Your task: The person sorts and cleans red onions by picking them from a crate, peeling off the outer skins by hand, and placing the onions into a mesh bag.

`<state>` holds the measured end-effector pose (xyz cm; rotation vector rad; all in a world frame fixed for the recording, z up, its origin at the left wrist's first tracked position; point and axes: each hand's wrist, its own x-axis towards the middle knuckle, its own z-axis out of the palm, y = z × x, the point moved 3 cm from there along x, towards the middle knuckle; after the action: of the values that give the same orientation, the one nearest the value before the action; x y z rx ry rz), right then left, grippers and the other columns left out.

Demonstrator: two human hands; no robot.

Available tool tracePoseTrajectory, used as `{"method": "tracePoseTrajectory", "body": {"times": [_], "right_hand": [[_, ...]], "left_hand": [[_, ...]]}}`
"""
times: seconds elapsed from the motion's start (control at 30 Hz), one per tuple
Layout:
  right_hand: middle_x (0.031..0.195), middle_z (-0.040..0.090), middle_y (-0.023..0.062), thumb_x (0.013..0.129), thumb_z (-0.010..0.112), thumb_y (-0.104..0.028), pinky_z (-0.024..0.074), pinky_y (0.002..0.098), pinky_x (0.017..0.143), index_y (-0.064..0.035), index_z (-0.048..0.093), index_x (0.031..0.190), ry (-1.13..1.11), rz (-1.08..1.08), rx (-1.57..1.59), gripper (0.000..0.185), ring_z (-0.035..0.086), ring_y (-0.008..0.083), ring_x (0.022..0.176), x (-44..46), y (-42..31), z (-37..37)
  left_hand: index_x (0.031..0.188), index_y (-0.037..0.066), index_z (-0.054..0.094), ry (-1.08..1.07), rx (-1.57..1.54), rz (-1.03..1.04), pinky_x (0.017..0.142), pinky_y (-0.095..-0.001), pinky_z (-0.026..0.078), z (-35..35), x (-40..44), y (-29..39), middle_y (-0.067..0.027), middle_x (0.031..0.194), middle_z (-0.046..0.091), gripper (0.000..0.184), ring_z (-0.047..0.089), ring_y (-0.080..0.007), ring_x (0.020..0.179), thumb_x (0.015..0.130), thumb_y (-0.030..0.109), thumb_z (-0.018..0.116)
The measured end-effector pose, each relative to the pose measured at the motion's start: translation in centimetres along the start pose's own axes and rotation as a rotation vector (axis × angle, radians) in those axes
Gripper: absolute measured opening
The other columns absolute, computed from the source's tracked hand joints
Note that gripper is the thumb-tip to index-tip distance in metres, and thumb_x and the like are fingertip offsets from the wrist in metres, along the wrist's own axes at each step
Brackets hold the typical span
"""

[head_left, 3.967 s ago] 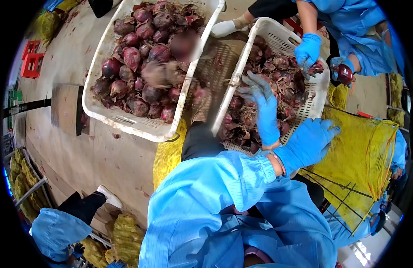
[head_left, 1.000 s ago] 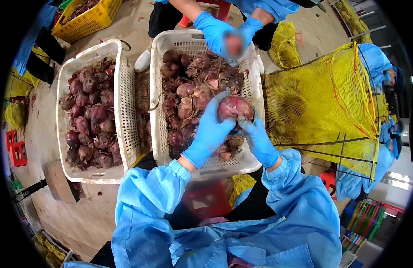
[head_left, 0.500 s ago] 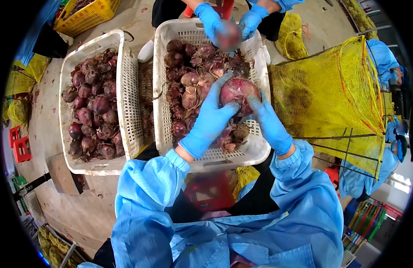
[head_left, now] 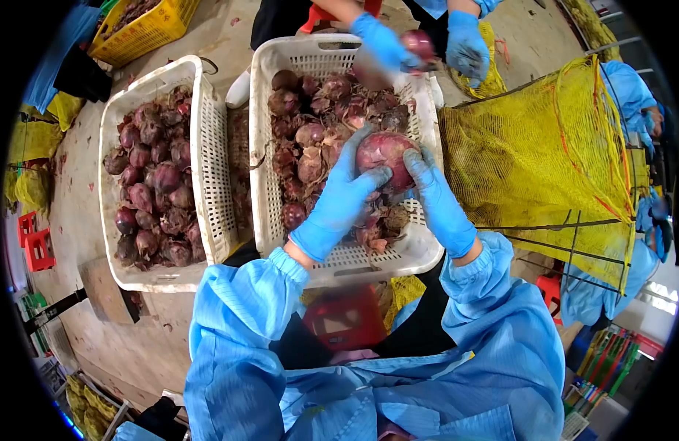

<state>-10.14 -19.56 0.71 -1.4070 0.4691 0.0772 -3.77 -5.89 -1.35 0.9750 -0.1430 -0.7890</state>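
Note:
Both my hands, in blue gloves, hold one large red onion [head_left: 384,156] above the near right part of a white crate [head_left: 260,158]. My left hand [head_left: 339,197] wraps the onion's left side, its thumb at the lower edge. Against the right side press the fingers of my right hand [head_left: 441,198], their tips dirty. Red onions [head_left: 310,163] with loose brown skins fill much of the crate below. A second white crate [head_left: 207,158] to the left also holds many red onions [head_left: 167,176].
Across the crate, a co-worker's gloved hand [head_left: 383,42] holds an onion [head_left: 418,44]; the other hand [head_left: 468,48] is beside it. A yellow mesh bag [head_left: 538,147] on a frame stands right. A red stool [head_left: 343,316] is below, a yellow crate [head_left: 152,29] upper left.
Since the oldest frame, my hands have come together around an onion. Since half a second ago, it has turned slightly in my hands, and the co-worker's hands have moved apart, the onion shifting right.

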Motion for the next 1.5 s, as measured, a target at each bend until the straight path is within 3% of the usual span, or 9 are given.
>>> {"method": "tracePoseTrajectory", "body": {"times": [0.07, 0.17, 0.47, 0.67, 0.93, 1.03, 1.13, 1.3, 1.5], "right_hand": [[0.125, 0.051, 0.0120, 0.093, 0.053, -0.051, 0.0524, 0.0296, 0.080, -0.0009, 0.033, 0.139, -0.003, -0.018, 0.017, 0.071, 0.057, 0.0189, 0.107, 0.0, -0.5, -0.2], [0.126, 0.050, 0.0120, 0.093, 0.053, -0.051, 0.0518, 0.0301, 0.084, -0.0009, 0.033, 0.139, -0.067, -0.001, 0.093, 0.071, 0.056, 0.0192, 0.109, 0.1, -0.8, -0.5], [0.127, 0.051, 0.0146, 0.093, 0.057, -0.045, 0.0413, 0.0302, 0.099, 0.0038, 0.030, 0.140, 0.005, -0.065, -0.057, 0.073, 0.050, 0.0200, 0.115, -0.4, -0.4, 0.2], [0.128, 0.050, 0.0159, 0.094, 0.059, -0.039, 0.0408, 0.0309, 0.100, 0.0058, 0.024, 0.141, -0.034, -0.132, -0.099, 0.074, 0.049, 0.0191, 0.116, -0.7, 0.4, 0.8], [0.129, 0.050, 0.0176, 0.090, 0.065, -0.034, 0.0416, 0.0317, 0.100, 0.0058, 0.025, 0.142, -0.092, -0.136, -0.150, 0.077, 0.052, 0.0210, 0.117, -0.2, 0.9, 0.5], [0.129, 0.050, 0.0172, 0.089, 0.066, -0.029, 0.0418, 0.0322, 0.100, 0.0038, 0.031, 0.141, 0.034, -0.269, -0.504, 0.072, 0.053, 0.0208, 0.115, 0.2, 0.0, -0.2], [0.129, 0.051, 0.0167, 0.088, 0.066, -0.025, 0.0416, 0.0322, 0.100, 0.0008, 0.035, 0.141, -0.058, -0.248, -0.301, 0.067, 0.053, 0.0207, 0.114, 0.2, -1.4, 0.1], [0.140, 0.042, 0.0130, 0.091, 0.052, -0.022, 0.0284, 0.0320, 0.110, -0.0018, 0.035, 0.142, -0.109, -0.152, -0.103, 0.057, 0.039, 0.0204, 0.129, 0.8, -1.5, -1.1], [0.138, 0.043, 0.0121, 0.092, 0.051, -0.020, 0.0321, 0.0321, 0.108, -0.0017, 0.038, 0.140, -0.126, -0.097, -0.038, 0.053, 0.041, 0.0198, 0.127, 0.8, -1.3, -1.5]], "left_hand": [[0.148, 0.006, 0.025, -0.029, -0.009, -0.007, 0.107, -0.0332, 0.036, 0.4, 0.1, 0.3, -0.0122, 0.139, 0.042, 0.074, 0.043, -0.0208, 0.127, 0.083, 0.005, 0.061], [0.149, 0.006, 0.023, -0.038, 0.011, 0.073, 0.087, -0.0256, 0.047, 0.3, 0.3, -0.2, -0.0114, 0.130, 0.049, 0.072, 0.054, -0.0152, 0.107, 0.086, 0.003, 0.058], [0.145, 0.005, 0.032, -0.027, -0.170, 0.079, 0.098, -0.0299, 0.045, -0.4, 0.3, -0.4, -0.0110, 0.132, 0.049, 0.065, 0.052, -0.0176, 0.114, 0.083, -0.002, 0.051], [0.140, 0.004, 0.038, 0.029, -0.119, 0.087, 0.097, -0.0305, 0.046, -0.6, 0.1, 0.2, -0.0118, 0.128, 0.051, 0.063, 0.053, -0.0181, 0.114, 0.078, -0.006, 0.045], [0.140, 0.004, 0.039, 0.073, -0.057, 0.095, 0.092, -0.0286, 0.049, -0.7, 0.3, -0.5, -0.0117, 0.123, 0.053, 0.059, 0.056, -0.0169, 0.106, 0.081, 0.000, 0.043], [0.141, 0.006, 0.038, 0.053, -0.085, 0.019, 0.089, -0.0276, 0.049, -0.5, 0.3, -0.3, -0.0103, 0.122, 0.054, 0.061, 0.056, -0.0155, 0.105, 0.080, 0.002, 0.044], [0.144, 0.006, 0.035, 0.018, -0.147, -0.034, 0.088, -0.0276, 0.049, -0.8, 0.2, -0.7, -0.0087, 0.125, 0.053, 0.065, 0.056, -0.0145, 0.105, 0.080, 0.003, 0.046], [0.148, 0.004, 0.027, -0.067, -0.202, -0.002, 0.093, -0.0303, 0.047, -0.8, 0.5, -0.9, -0.0088, 0.133, 0.048, 0.070, 0.055, -0.0152, 0.107, 0.081, 0.005, 0.048], [0.147, 0.004, 0.029, -0.080, -0.157, 0.003, 0.098, -0.0343, 0.045, -0.5, 0.4, -0.4, -0.0112, 0.137, 0.045, 0.066, 0.052, -0.0182, 0.115, 0.084, 0.008, 0.049]]}}
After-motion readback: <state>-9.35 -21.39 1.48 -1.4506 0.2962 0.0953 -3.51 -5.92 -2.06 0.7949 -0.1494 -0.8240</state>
